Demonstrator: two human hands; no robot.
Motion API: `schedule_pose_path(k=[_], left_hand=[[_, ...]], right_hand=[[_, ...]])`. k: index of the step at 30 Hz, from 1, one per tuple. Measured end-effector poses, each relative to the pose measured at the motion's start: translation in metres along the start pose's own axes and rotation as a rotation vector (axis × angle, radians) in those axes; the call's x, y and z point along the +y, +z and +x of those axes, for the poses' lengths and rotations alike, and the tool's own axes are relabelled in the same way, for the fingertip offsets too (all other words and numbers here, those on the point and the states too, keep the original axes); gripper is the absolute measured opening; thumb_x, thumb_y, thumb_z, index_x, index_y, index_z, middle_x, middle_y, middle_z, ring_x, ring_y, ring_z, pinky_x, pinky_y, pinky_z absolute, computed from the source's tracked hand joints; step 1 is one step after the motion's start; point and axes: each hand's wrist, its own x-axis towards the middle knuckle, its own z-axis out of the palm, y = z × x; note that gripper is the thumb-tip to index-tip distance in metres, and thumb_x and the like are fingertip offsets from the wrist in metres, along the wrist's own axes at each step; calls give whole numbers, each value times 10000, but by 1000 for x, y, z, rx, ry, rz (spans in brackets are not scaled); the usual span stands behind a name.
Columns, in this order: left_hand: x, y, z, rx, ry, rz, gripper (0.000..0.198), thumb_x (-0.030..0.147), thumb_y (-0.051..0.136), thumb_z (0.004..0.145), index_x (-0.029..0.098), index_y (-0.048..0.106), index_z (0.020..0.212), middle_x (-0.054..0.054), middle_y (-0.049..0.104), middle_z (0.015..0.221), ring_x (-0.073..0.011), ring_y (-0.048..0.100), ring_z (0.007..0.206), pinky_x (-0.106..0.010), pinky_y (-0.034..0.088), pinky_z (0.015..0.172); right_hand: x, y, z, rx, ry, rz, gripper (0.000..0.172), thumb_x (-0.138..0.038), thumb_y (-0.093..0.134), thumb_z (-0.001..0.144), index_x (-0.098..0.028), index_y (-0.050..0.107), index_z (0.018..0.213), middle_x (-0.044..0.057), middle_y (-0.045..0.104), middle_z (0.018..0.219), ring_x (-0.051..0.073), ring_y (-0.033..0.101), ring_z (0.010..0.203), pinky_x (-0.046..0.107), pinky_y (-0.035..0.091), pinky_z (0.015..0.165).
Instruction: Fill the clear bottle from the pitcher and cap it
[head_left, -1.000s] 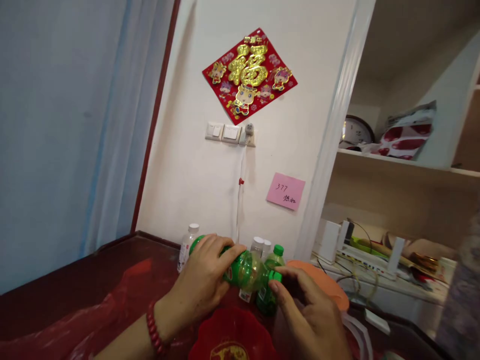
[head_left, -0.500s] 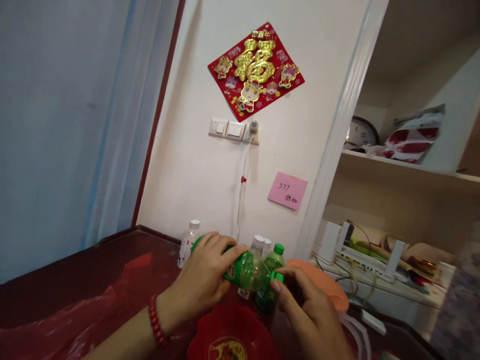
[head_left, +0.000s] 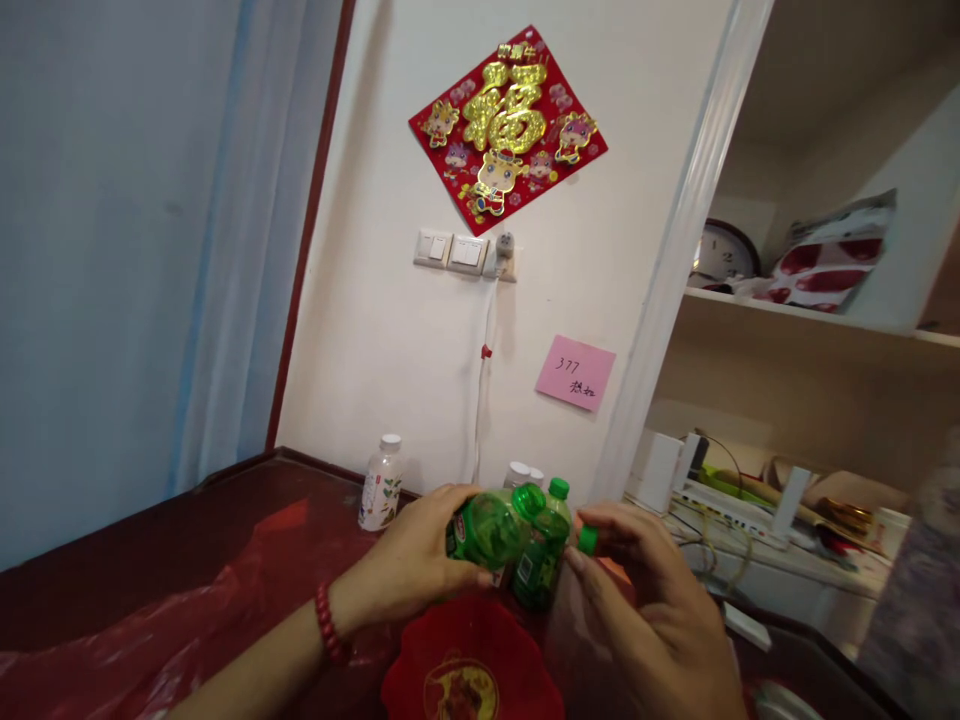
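Green bottle (head_left: 491,525) of clear glossy plastic, small green cap (head_left: 588,540) of smooth plastic, red dish (head_left: 471,670) shiny, red sheet (head_left: 187,620) of thin wrinkled plastic, pink note (head_left: 575,372) of matt paper.

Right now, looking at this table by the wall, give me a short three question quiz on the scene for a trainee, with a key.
1. True or false: the green cap is screwed onto the green bottle held in the left hand.
2. Which hand pinches the cap? A) left hand B) right hand
3. Fill in: the dish below the hands is coloured ____.

Key
1. False: the cap is off, clear of the bottle's open mouth.
2. B
3. Red
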Motion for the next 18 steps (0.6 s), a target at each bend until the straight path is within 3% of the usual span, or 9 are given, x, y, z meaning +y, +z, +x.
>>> schedule_pose_path(k=[3, 6, 12, 18], left_hand=[[-5, 14, -1, -161, -59, -293, 636, 319, 859, 660, 210, 612, 1236, -61, 700, 1175, -297, 635, 1077, -428, 502, 948], [-19, 32, -2, -284, -103, -345, 626, 309, 882, 633, 191, 618, 1188, -57, 707, 1129, -303, 640, 1065, -424, 507, 919], [-46, 48, 1, -371, -78, -375, 596, 333, 866, 655, 191, 600, 1169, -60, 690, 1124, -308, 638, 1068, -421, 516, 897], [-45, 46, -1, -336, -87, -280, 664, 298, 868, 640, 202, 567, 1224, -62, 688, 1150, -309, 646, 1076, -425, 516, 919]], right_hand=[[-9, 0, -3, 123, 95, 40, 224, -345, 687, 964, -285, 660, 1178, 24, 660, 1122, 199, 655, 947, 306, 516, 839], [-19, 1, -3, 152, 138, 65, 241, -350, 717, 943, -286, 681, 1172, 32, 676, 1126, 218, 663, 974, 331, 518, 852], [-37, 1, -2, 95, 142, 167, 232, -285, 723, 941, -313, 683, 1168, 3, 680, 1099, 175, 656, 966, 258, 532, 813], [-47, 7, -5, 33, 196, 277, 235, -348, 744, 956, -315, 689, 1181, 21, 704, 1091, 203, 691, 938, 282, 555, 818]])
